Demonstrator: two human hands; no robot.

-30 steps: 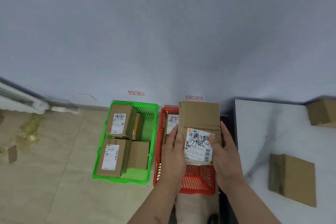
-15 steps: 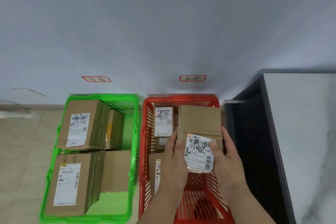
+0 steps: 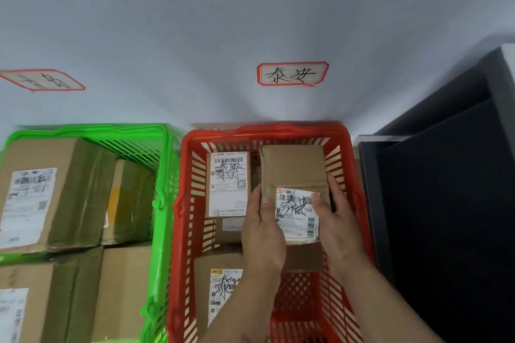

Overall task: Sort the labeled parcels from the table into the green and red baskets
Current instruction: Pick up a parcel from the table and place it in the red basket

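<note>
Parcel (image 3: pixel 294 170), brown w/ white scribbled label at its near end, is held over the red basket's (image 3: pixel 192 147) far right corner. Both hands grip it: left hand (image 3: pixel 262 228) on its left edge, thumb on top; right hand (image 3: pixel 338 220) on its right edge, thumb on the label, fingers curled round the side. Can't tell if it rests on anything below.

In the red basket, far left corner: labeled box (image 3: pixel 227 184) just beside the parcel. Near left: another labeled box (image 3: pixel 214 281), partly under the left forearm. Cardboard shows under the held parcel too.

Green basket (image 3: pixel 164 175) touches the red one's left side, holding four boxes; the far left box (image 3: pixel 50 192) has a label on top.

On the wall (image 3: pixel 250 8), a red-bordered sign (image 3: pixel 292 74) above the red basket, a second sign (image 3: pixel 41 80) above the green. Dark cabinet (image 3: pixel 446 203) right of the red basket.
</note>
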